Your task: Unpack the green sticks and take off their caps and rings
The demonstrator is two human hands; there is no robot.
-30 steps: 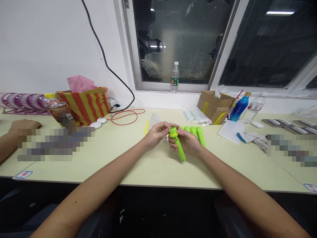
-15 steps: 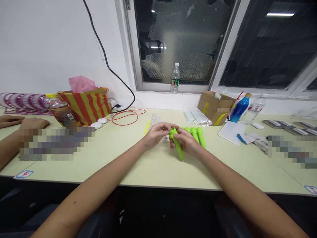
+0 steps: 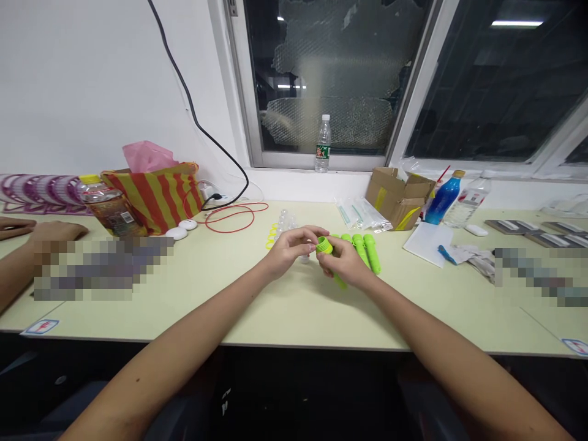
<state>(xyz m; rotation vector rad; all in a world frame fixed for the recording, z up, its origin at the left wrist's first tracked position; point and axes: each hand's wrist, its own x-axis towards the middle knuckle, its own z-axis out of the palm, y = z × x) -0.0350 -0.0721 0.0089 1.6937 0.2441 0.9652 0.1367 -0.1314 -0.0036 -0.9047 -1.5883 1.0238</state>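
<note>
A green plastic tube (image 3: 339,280) with a threaded mouth is tilted toward me above the table, a yellow ring around its neck. My right hand (image 3: 343,260) is wrapped round its body, hiding much of it. From the other side, my left hand (image 3: 289,250) has its thumb and fingers closed about the threaded mouth; the tips are partly hidden. Just behind my right hand lie several similar green tubes (image 3: 371,254) in a row. Several yellow rings (image 3: 272,234) and small clear plastic pieces (image 3: 287,219) lie beyond my left hand.
At the back right stand a cardboard box (image 3: 390,199), with clear plastic bags (image 3: 361,214) beside it, and a blue bottle (image 3: 443,199). A striped bag (image 3: 160,199) and a drink bottle (image 3: 110,208) stand left. Another person's hand (image 3: 59,233) rests at the far left.
The yellow ring now shows around the tube's neck. My right hand has shifted up over the tube, covering more of its body. My left hand stays at the mouth.
</note>
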